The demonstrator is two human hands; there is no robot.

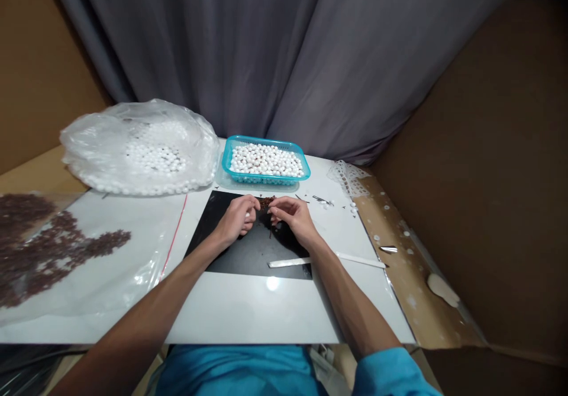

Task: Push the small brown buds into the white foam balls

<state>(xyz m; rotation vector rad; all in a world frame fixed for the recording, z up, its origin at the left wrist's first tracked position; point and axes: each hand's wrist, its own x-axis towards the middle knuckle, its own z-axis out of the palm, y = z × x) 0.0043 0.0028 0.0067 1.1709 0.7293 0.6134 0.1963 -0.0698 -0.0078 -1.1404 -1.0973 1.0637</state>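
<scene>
Both hands meet over the black mat, on either side of a small cluster of reddish-brown pieces. My left hand is closed, fingers curled and fingertips at the cluster's left side. A small white spot shows at its fingers; I cannot tell if it is a white ball. My right hand is pinched, thumb and forefinger at the cluster's right side. What either hand grips is too small to make out. Just beyond the mat stands a blue plastic basket filled with small white balls.
A clear bag of white balls sits at the back left. A flat bag with brown pieces lies left. A white strip crosses under my right forearm. Thin dark pieces, white lace and a metal tip lie right.
</scene>
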